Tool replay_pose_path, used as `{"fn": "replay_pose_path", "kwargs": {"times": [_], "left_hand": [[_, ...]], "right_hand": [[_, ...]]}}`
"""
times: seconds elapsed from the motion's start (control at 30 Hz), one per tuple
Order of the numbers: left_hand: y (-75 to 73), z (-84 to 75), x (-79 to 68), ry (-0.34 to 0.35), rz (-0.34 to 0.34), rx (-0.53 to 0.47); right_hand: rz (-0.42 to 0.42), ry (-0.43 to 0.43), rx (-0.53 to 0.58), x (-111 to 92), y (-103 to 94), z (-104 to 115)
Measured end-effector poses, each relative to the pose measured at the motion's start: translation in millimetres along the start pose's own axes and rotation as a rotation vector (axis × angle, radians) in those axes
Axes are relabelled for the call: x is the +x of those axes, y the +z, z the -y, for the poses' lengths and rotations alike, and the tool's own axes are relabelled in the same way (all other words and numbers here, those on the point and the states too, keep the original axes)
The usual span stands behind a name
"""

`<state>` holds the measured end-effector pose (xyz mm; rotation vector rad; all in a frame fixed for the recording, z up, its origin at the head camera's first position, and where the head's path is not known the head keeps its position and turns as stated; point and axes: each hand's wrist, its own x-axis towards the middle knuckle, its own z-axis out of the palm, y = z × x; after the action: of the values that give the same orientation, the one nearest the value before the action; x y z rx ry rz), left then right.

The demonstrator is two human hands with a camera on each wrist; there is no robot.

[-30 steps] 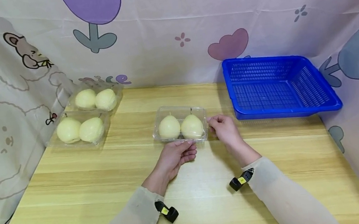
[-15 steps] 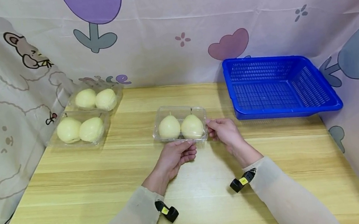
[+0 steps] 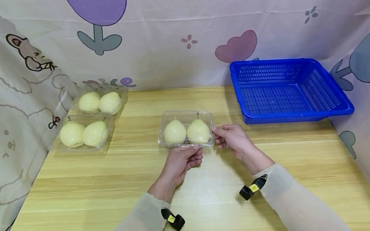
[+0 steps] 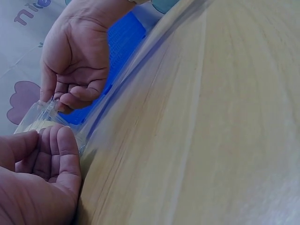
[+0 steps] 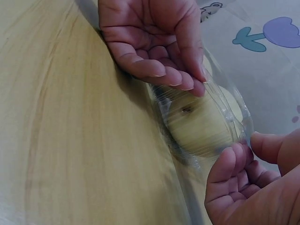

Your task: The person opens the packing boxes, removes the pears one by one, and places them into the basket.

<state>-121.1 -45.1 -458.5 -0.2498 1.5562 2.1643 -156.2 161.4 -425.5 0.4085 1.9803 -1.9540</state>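
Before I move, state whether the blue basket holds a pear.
No, all six pears sit in clear containers left of the basket.

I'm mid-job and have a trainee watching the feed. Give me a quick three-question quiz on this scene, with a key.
1. How many pears show in the head view altogether?
2. True or false: no pear lies in the blue basket.
3. Which is at the near edge of the middle box, the side toward the wearer?
A) the left hand
B) the right hand
C) neither hand

Key: 1. Six, two in each of three clear boxes. 2. True. 3. A.
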Motion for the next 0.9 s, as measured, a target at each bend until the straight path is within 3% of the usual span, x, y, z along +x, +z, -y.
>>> {"fn": "replay_pose_path", "kwargs": {"times": [0.27, 0.57, 0.9], "left_hand": [[1.9, 1.5, -1.9, 0.016, -0.009, 0.029], [5.1, 5.7, -7.9, 0.083, -0.036, 0.059], [2.8, 2.3, -5.6, 0.059, -0.030, 0.055]], "right_hand": [[0.049, 0.056, -0.007, 0.0, -3.5, 2.2], [0.094, 0.075, -0.006, -1.3, -3.0, 1.9], [0.113, 0.058, -0.003, 1.5, -6.7, 3.2]]}}
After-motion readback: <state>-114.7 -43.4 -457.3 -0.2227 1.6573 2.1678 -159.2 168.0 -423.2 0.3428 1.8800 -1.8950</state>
